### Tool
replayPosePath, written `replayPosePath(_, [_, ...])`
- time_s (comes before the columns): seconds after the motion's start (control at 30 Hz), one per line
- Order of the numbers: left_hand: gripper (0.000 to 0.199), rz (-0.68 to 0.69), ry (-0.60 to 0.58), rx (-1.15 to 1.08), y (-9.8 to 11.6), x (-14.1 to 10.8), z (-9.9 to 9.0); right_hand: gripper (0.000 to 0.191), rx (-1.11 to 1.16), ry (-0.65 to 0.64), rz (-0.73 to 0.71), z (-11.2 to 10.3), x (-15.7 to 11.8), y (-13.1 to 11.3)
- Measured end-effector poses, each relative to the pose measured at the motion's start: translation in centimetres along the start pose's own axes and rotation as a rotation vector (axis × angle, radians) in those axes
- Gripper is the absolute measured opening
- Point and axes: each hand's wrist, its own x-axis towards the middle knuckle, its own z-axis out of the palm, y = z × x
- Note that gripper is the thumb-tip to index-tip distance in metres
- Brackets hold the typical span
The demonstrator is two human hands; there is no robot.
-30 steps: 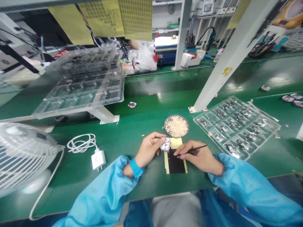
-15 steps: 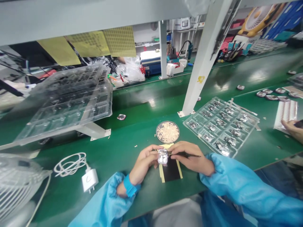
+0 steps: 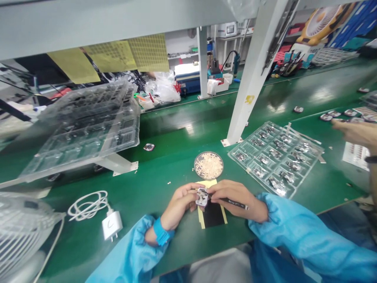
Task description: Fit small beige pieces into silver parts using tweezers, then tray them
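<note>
My left hand [image 3: 180,199] pinches a small square white-and-silver device housing [image 3: 202,197] between thumb and fingers, its inner side facing up. In my right hand [image 3: 232,194] is a pair of black tweezers [image 3: 235,203] with pale lettering. Their tips are at the right edge of the housing; whether they grip a small part cannot be made out. Below both hands lies a black mat [image 3: 213,217] edged with yellow tape. Just beyond it, a round dish [image 3: 209,165] holds many tiny beige and dark pieces.
A clear compartment tray [image 3: 275,157] with metallic parts lies right of the dish. A white post [image 3: 246,82] rises behind it. On the left are a charger [image 3: 112,225], a fan [image 3: 23,236] and stacked plastic trays [image 3: 88,122]. A co-worker's hand [image 3: 357,131] reaches in at right.
The tweezers have turned in my right hand, so their lettered side shows. The housing has tilted slightly. At right, the co-worker's hand has moved up, and a housing on the belt has shifted slightly left.
</note>
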Motion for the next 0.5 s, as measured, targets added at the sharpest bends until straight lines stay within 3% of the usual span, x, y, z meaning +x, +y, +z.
replayPosePath(0.37, [0.027, -0.017, -0.016, 0.004, 0.01, 0.12, -0.19, 0.026, 0.042, 0.016, 0.021, 0.17, 0.01, 0.07])
replayPosePath(0.5, [0.029, -0.036, -0.047, -0.006, 0.26, 0.03, -0.12, 0.024, 0.094, 0.124, 0.025, 0.64, -0.29, 0.32])
